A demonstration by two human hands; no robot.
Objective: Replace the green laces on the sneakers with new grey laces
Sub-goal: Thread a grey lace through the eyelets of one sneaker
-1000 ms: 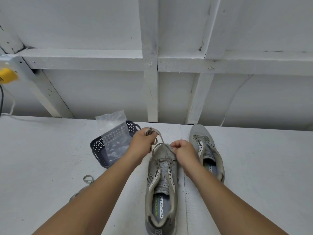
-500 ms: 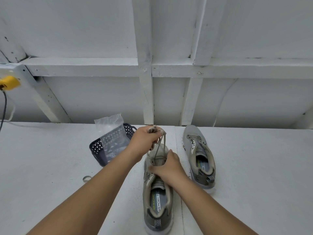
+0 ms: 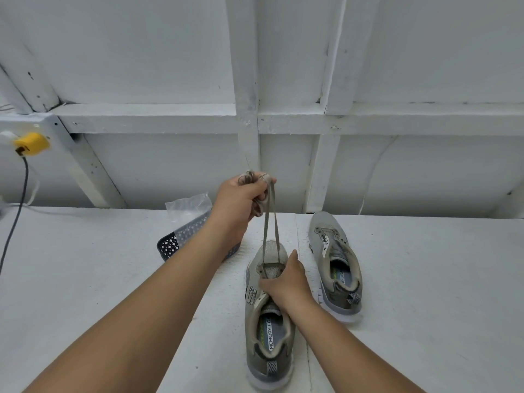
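Observation:
Two grey sneakers stand side by side on the white table. The near sneaker [image 3: 269, 321] has a grey lace [image 3: 270, 234] through its lowest eyelets only. My left hand [image 3: 243, 198] is raised above the shoe's toe, fist shut on both bunched ends of that lace, so two strands run taut down to the shoe. My right hand [image 3: 286, 282] presses down over the tongue and grips the shoe's upper. The far sneaker [image 3: 334, 265] lies to the right with no lace in it.
A dark perforated basket [image 3: 175, 243] holding a clear plastic bag [image 3: 188, 207] sits left of the shoes, partly behind my left forearm. A yellow plug [image 3: 29, 143] with a dark cable hangs at the far left. A white framed wall stands behind the table.
My left hand has lifted well upward, pulling the lace's two strands taut. My right hand has moved from the lace onto the shoe's tongue.

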